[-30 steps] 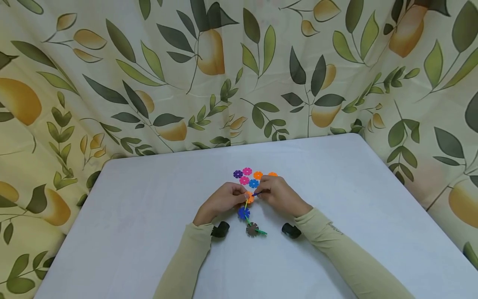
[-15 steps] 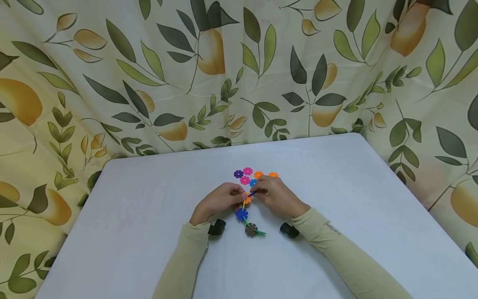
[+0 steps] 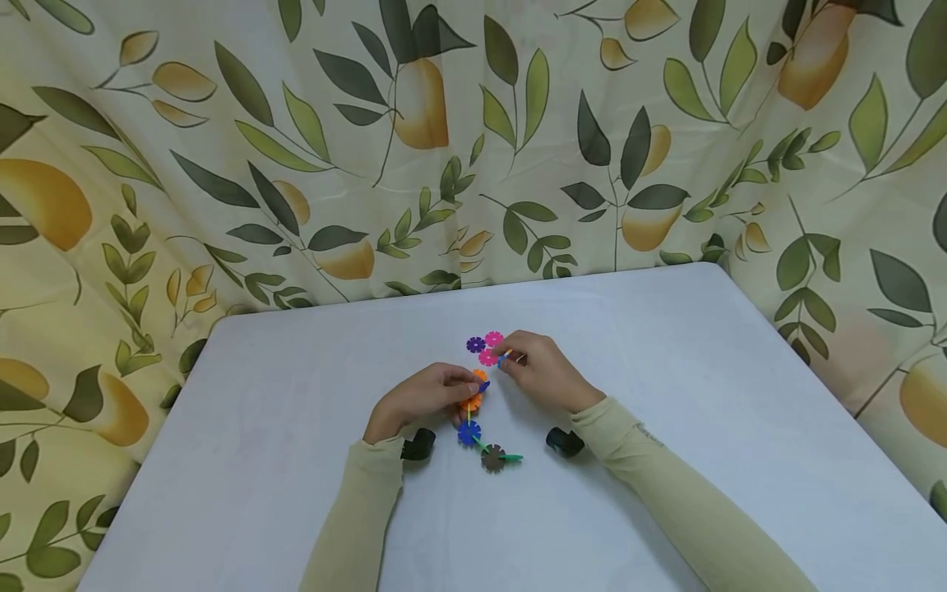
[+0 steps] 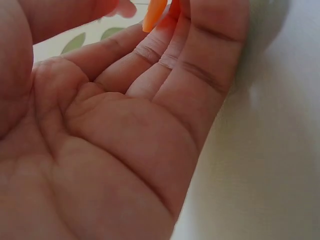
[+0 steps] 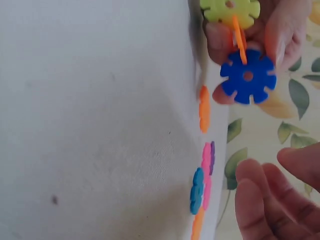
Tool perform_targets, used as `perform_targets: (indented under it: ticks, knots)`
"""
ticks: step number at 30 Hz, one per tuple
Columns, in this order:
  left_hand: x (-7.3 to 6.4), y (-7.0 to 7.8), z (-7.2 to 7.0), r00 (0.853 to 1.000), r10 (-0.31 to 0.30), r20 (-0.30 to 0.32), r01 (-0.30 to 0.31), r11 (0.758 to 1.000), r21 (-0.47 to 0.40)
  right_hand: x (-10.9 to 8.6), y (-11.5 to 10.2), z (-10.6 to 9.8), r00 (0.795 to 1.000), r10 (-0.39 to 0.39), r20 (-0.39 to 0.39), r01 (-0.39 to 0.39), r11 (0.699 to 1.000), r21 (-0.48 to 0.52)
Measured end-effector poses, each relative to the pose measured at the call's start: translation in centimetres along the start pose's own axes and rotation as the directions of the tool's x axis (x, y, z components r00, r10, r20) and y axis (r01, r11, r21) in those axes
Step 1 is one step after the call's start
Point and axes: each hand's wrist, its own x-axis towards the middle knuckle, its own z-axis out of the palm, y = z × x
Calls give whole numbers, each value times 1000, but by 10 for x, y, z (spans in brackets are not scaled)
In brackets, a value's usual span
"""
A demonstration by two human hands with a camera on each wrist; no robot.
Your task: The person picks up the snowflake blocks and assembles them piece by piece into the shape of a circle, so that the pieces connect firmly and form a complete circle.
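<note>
Head view: forearms in soft, pale green sleeves [image 3: 358,501], slanting inward from the bottom edge. Left hand [image 3: 425,395] turned inward above the white, smooth-looking tabletop [image 3: 644,510], fingers bent, thumb and fingertips pinching the upper end of a chain of slotted discs [image 3: 469,433]. Right hand [image 3: 543,370] farther forward, back upward, near the loose pieces. Right fingers loosely curved, with a gap between thumb and fingertips in the right wrist view; nothing gripped. Beneath the wrists, rounded black objects [image 3: 565,442].

Left wrist view: creased palm close up, fingers curving away, a sliver of orange plastic [image 4: 155,15] among the fingertips.

Chain between the hands and running toward the near side: orange, edge-on yellow, blue, edge-on green, then a dark brown disc [image 3: 493,459] with a green piece jutting from one side. Contact of the low end with the tabletop hard to tell.

Right wrist view: flat, thin, plastic-looking rounds with notched rims and round central holes; a yellow-green disc [image 5: 220,11] and a blue disc [image 5: 260,80] linked crosswise by an edge-on orange disc [image 5: 239,40].

Loose on the tabletop: a purple disc [image 3: 471,344] beside pink discs [image 3: 493,336], a teal-blue disc [image 5: 196,191], a separate orange piece [image 5: 204,110]. Behind, a lightly folded curtain [image 3: 518,238] printed with leaves and fruit.
</note>
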Motion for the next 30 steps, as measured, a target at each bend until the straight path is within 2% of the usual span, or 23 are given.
perform_targets:
  ticks: [6,10,15,19,24,30]
  knots:
    - [0,-2,-2,1000,-15,13,15,1000,-15,9,6,-2,992,122,33,-122,992,-25]
    - [0,-1,-2,1000,-23,19,23,1000,-10,13,7,-4,982,174,74,-165,979,-120]
    - [2,-3,-2,999,-29,21,29,1000,-12,17,12,-3,958,248,144,-204,942,-265]
    - [2,-4,-2,999,-30,32,30,999,-13,17,15,0,946,277,170,-213,924,-319]
    - [2,-2,-1,999,-16,43,17,1000,-16,14,15,-3,943,287,167,-224,921,-317]
    - [1,-2,-2,998,2,56,-1,1000,-25,6,18,-14,952,255,166,-217,952,-215]
